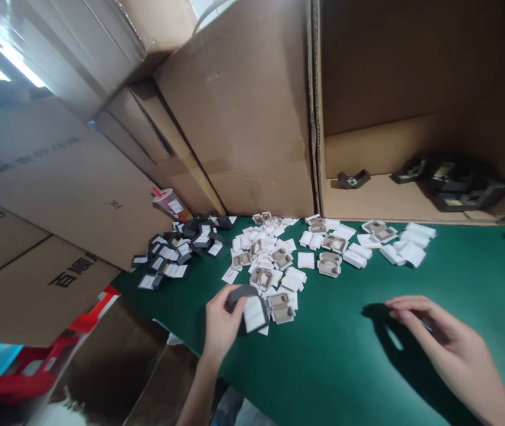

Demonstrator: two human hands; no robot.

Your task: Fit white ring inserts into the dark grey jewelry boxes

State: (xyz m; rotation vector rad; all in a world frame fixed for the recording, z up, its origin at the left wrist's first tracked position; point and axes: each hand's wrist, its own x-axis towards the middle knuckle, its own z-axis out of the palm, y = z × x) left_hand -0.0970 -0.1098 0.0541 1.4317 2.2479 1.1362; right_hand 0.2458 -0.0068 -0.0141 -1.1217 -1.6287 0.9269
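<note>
My left hand point(220, 319) grips a small dark box with a white insert point(252, 310) just above the green table point(332, 355), at the near edge of a spread of small white and tan boxes point(279, 260). My right hand point(439, 337) hovers over the bare green surface at the right. Its fingers are curled together, and something dark shows under them that I cannot make out. A heap of dark boxes with white inserts point(177, 251) lies to the left of the white ones.
Large cardboard cartons point(243, 118) wall the back and left. An open carton point(412, 195) lying on its side at the back right holds a few dark boxes point(456, 183). A red-capped cup point(169, 203) stands by the cartons. More white boxes point(401, 242) lie right.
</note>
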